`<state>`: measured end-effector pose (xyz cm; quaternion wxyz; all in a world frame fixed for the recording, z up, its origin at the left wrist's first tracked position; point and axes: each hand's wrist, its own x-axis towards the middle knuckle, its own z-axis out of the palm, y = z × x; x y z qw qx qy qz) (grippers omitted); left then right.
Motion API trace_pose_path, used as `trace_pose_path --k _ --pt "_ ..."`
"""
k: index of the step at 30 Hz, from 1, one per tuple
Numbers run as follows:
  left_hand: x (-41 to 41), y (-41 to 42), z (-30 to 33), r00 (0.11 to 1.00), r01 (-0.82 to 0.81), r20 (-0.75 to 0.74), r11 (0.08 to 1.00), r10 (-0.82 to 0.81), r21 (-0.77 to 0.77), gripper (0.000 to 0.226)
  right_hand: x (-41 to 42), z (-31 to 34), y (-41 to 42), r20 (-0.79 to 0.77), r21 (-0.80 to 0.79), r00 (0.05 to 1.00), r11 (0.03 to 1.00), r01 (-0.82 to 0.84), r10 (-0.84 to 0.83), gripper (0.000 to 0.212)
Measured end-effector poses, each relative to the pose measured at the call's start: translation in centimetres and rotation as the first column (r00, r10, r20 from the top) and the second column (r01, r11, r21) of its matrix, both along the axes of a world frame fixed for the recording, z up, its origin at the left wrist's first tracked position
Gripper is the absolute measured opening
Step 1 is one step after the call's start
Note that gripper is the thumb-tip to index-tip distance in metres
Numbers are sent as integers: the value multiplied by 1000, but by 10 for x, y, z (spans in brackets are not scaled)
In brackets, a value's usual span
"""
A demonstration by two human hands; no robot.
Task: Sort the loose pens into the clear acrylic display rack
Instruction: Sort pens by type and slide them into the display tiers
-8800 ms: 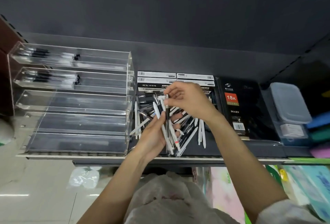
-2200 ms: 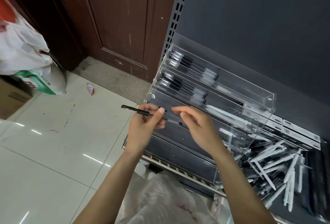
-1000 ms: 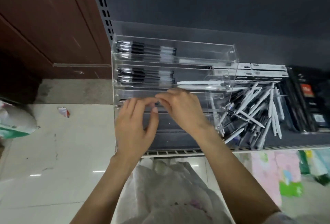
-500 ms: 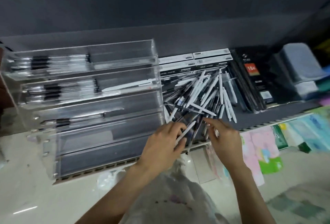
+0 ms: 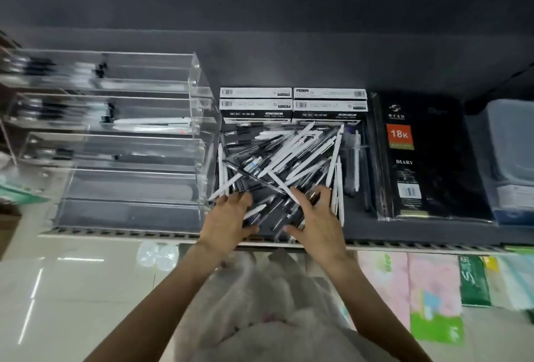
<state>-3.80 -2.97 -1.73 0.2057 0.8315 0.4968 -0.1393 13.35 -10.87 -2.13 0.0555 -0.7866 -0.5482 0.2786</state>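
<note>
on the shelf [image 5: 404,234], seen from the head camera, the loose pens [image 5: 289,159] lie heaped just right of the clear acrylic rack [image 5: 121,142], whose upper tiers hold a few. left hand [image 5: 228,217] and right hand [image 5: 315,217] rest spread on the heap, grip wide, holding nothing, likely sifting for matching pens.

Both hands, left hand [image 5: 228,217] and right hand [image 5: 316,221], moved from rack [image 5: 199,119] to pen pile [image 5: 289,159].
</note>
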Motion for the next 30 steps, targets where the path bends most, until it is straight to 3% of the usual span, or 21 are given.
trace_pose_path --k 7,12,15,17,19,20,22,25,27,30 --pt "12 16 3 991 -72 115 996 66 51 39 6 -2 14 -63 56 998 998 15 -11 71" --pt "27 22 -2 978 144 -174 977 -116 158 36 7 -5 14 -30 76 1000 997 6 -3 72" --pt "32 24 -4 958 203 -233 971 -169 130 35 7 -6 13 -18 75 1000 997 0 1 72" --pt "31 30 -1 993 71 -95 997 -69 25 33 6 -6 13 -24 73 1000 997 5 -3 72" --pt "32 38 9 980 -135 125 977 156 -165 27 6 -7 13 -30 77 999 997 14 -11 72" --pt "32 41 15 922 -236 224 916 317 -323 22 7 -7 13 -32 83 999 996 19 -16 72" --pt "34 46 29 680 -316 353 691 642 -650 19 8 -8 12 -35 105 999 994 22 -19 71" --pt "29 52 48 344 -175 357 433 868 -884 22 11 -13 10 -77 141 997 989 42 -31 69" --pt "28 52 56 247 -73 309 335 919 -939 24 14 -12 9 -127 173 990 982 78 -56 66" --pt "28 45 59 208 -3 270 277 940 -961 25 18 -3 9 -203 243 975 960 139 -90 57"
